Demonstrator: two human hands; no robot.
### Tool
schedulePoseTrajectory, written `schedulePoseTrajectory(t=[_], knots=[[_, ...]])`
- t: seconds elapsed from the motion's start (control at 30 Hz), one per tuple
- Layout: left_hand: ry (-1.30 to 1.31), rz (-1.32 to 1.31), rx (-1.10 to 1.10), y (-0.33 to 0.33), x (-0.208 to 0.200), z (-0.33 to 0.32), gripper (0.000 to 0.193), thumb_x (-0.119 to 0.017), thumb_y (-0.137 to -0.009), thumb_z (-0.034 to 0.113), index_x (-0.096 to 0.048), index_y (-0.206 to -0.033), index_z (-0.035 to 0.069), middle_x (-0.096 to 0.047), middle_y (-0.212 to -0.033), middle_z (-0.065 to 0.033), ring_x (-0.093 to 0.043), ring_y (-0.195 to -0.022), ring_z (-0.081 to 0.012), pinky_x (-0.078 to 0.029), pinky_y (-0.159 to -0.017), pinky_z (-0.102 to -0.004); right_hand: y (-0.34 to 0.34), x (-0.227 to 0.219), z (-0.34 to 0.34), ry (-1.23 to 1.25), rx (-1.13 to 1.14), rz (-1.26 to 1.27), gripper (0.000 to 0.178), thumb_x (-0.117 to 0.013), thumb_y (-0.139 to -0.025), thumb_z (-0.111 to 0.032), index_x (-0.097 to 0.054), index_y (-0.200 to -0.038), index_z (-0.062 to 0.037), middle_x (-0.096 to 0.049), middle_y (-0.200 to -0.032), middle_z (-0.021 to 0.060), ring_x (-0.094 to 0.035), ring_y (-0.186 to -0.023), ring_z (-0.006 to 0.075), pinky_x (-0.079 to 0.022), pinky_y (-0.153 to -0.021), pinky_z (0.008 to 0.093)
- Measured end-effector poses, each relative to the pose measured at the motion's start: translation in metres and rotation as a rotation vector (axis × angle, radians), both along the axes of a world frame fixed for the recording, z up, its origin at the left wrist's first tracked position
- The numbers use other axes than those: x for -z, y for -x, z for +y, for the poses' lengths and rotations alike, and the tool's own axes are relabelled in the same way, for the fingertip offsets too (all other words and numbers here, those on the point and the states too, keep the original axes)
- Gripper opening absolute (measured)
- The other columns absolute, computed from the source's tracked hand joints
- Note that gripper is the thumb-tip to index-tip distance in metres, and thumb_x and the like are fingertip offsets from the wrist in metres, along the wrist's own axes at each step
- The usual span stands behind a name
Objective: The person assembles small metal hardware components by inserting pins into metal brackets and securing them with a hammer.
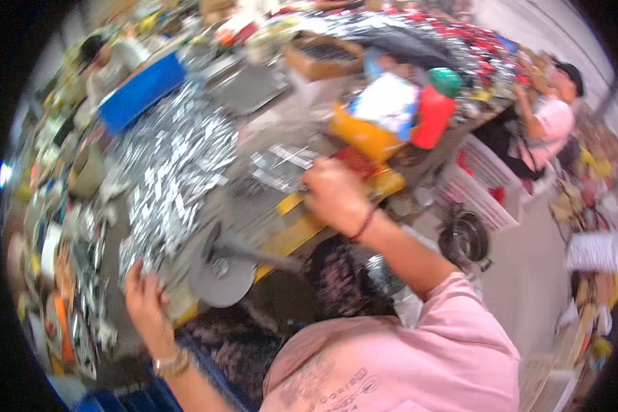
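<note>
My left hand (146,302) is at the near left edge of the table, its fingers apart beside the lower end of a large heap of shiny silver strips (178,158). Nothing shows in it. My right hand (338,196) is closed, fingertips down by a small group of silver pieces (281,168); motion blur hides what it may grip. Between the hands, at the table edge, stands a grey tool with a round dish (220,278) and a long grey lever (268,259). A few small shiny pieces lie on the dish.
Beyond my right hand are a yellow container (367,134) and a red bottle (429,123) with a green top. A grey tray (250,89), cardboard box (323,58) and blue bin (144,93) stand farther back. Two people work nearby. A white crate (477,182) sits right.
</note>
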State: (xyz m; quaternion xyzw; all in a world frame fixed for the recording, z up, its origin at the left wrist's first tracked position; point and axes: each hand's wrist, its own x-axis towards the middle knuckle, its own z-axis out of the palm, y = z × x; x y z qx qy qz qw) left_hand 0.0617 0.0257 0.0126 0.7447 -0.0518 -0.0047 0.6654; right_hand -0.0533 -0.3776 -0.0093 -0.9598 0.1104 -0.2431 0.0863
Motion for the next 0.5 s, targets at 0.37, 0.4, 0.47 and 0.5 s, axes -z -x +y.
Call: schedulePoseTrajectory(t=[0.37,0.4,0.47,0.5], knots=[[0.752,0.253,0.309,0.04,0.013,-0.021,0.037,-0.067,-0.106,0.005,-0.056,-0.141,0.002,-0.064,-0.115,-0.0091,-0.068,-0.086,-0.0137,-0.06,-0.062,-0.0236,0.034,-0.074,-0.001,-0.111,-0.151,-0.08,0.02,-0.078,-0.082,-0.014,-0.07,-0.098,-0.0078,-0.069,-0.101,0.0121,-0.071,-0.099,0.0372,-0.057,-0.087,0.0473],[0.565,0.215,0.322,0.044,0.007,-0.025,0.032,-0.069,-0.104,0.005,-0.058,-0.134,0.002,-0.066,-0.112,-0.0092,-0.069,-0.083,-0.0142,-0.06,-0.061,-0.0245,0.037,-0.083,0.002,-0.13,-0.16,0.028,0.025,-0.08,-0.08,-0.014,-0.069,-0.102,-0.0069,-0.069,-0.104,0.0137,-0.07,-0.1,0.0383,-0.056,-0.089,0.0466],[0.261,0.179,0.291,0.05,0.002,-0.036,0.025,-0.075,-0.097,0.005,-0.062,-0.118,0.003,-0.07,-0.105,-0.0101,-0.07,-0.075,-0.0147,-0.06,-0.06,-0.0269,0.029,-0.081,0.001,-0.163,-0.194,0.134,0.023,-0.077,-0.081,-0.013,-0.069,-0.102,-0.0059,-0.07,-0.107,0.0167,-0.07,-0.105,0.0393,-0.056,-0.092,0.0474],[0.127,0.173,0.31,0.051,0.004,-0.031,0.028,-0.076,-0.098,0.006,-0.062,-0.122,0.004,-0.072,-0.113,-0.012,-0.071,-0.077,-0.0156,-0.062,-0.061,-0.0272,0.025,-0.08,0.005,-0.187,-0.224,0.233,0.022,-0.073,-0.081,-0.011,-0.068,-0.101,-0.0049,-0.07,-0.111,0.0197,-0.069,-0.109,0.0403,-0.055,-0.094,0.0481]])
